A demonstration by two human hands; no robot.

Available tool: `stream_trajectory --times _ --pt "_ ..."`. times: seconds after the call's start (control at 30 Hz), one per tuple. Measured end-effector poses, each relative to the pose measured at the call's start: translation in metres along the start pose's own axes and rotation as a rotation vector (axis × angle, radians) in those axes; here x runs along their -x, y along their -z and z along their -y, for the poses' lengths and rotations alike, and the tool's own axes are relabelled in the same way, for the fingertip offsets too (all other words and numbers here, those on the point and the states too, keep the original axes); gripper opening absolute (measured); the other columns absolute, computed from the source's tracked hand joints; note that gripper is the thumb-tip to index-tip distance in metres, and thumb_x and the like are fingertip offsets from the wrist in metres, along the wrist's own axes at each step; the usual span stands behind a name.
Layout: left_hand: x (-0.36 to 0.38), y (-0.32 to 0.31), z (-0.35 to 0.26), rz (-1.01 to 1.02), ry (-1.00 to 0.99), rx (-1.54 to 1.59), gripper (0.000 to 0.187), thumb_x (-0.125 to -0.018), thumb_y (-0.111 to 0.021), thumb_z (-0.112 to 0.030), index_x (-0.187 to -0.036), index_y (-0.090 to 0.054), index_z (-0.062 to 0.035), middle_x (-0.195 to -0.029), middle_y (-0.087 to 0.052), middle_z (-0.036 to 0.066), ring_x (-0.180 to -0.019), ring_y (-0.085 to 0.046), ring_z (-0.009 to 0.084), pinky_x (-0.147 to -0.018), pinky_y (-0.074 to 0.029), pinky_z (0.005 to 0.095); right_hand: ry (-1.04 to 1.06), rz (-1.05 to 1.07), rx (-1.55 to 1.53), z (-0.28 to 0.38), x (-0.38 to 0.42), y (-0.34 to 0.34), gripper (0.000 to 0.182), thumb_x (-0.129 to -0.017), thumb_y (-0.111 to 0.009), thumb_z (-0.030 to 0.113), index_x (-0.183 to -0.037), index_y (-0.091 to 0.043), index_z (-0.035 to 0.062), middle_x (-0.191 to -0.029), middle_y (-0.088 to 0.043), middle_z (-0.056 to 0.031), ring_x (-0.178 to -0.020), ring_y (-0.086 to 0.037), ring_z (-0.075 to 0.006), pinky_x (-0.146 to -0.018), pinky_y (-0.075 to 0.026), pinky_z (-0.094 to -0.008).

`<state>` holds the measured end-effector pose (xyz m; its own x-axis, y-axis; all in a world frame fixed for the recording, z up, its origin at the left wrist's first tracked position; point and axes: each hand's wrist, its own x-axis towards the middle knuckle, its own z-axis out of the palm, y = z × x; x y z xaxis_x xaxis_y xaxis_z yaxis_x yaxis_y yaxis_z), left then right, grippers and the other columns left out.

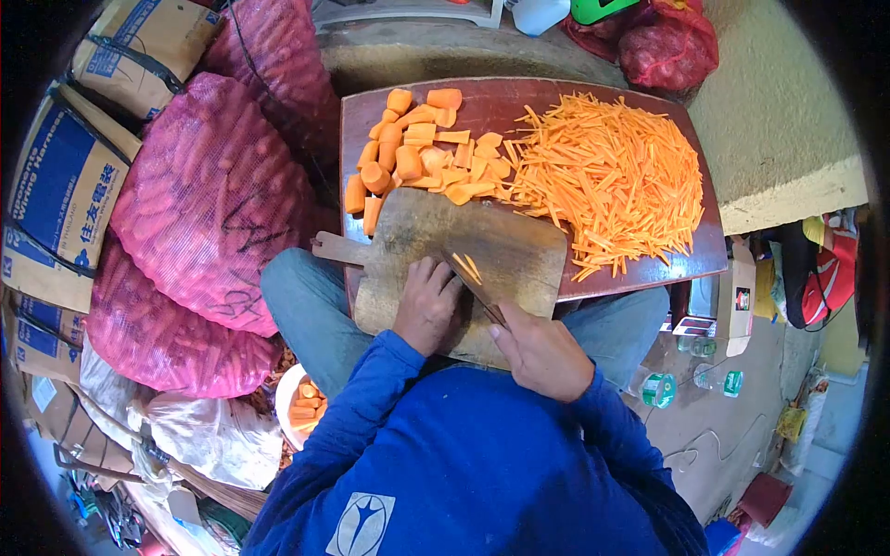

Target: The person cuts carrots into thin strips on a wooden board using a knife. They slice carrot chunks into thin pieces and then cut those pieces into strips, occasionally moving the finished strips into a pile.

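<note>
A worn wooden cutting board (408,227) lies at the table's near edge. On it my left hand (428,306) rests with its fingers curled and pressed together; whatever is under them is hidden. My right hand (540,350) is wrapped round the handle of a knife (475,289), whose blade points up and left beside my left fingertips. A few thin carrot strips (467,269) lie along the blade's right side. Beyond the board are chunks of peeled carrot (389,139) at the left and a large heap of carrot strips (616,181) at the right.
The reddish-brown table (519,90) stands before me. Mesh sacks (213,204) and cardboard boxes (65,185) are stacked at the left. A white bucket of carrots (289,398) is by my left side. Plastic bottles (660,389) stand on the floor at the right.
</note>
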<state>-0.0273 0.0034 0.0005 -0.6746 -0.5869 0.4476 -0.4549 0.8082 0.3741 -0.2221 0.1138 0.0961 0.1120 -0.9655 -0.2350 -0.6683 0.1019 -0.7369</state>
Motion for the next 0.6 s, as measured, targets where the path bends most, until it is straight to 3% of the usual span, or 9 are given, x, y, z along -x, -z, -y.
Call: stream_trajectory --times 0.27,0.33,0.6 --pt "0.003 -0.002 -0.001 0.009 0.041 0.035 0.036 -0.077 -0.069 -0.007 -0.111 -0.073 0.0038 -0.114 -0.064 0.016 -0.108 -0.059 0.0369 -0.092 -0.050 0.0472 -0.006 -0.043 -0.020 0.003 -0.002 -0.001 0.027 -0.109 -0.059 0.021 -0.124 -0.056 -0.0005 -0.088 -0.067 -0.0327 -0.085 -0.067 -0.0561 -0.071 -0.051 -0.0610" --pt "0.000 0.001 -0.003 -0.015 0.030 0.065 0.035 -0.077 -0.069 -0.008 -0.110 -0.073 0.0039 -0.113 -0.064 0.016 -0.107 -0.059 0.0367 -0.092 -0.050 0.0470 0.009 -0.053 -0.028 -0.001 -0.001 -0.006 0.029 -0.110 -0.056 0.025 -0.122 -0.053 -0.0008 -0.087 -0.069 -0.0342 -0.082 -0.068 -0.0572 -0.072 -0.053 -0.0658" --pt "0.000 0.001 -0.001 -0.029 0.027 0.065 0.036 -0.075 -0.069 -0.007 -0.109 -0.073 0.0031 -0.110 -0.064 0.016 -0.105 -0.059 0.0365 -0.092 -0.050 0.0465 0.003 -0.044 -0.078 0.003 -0.005 -0.003 0.029 -0.110 -0.056 0.024 -0.124 -0.054 -0.0012 -0.089 -0.069 -0.0353 -0.085 -0.068 -0.0574 -0.073 -0.053 -0.0641"
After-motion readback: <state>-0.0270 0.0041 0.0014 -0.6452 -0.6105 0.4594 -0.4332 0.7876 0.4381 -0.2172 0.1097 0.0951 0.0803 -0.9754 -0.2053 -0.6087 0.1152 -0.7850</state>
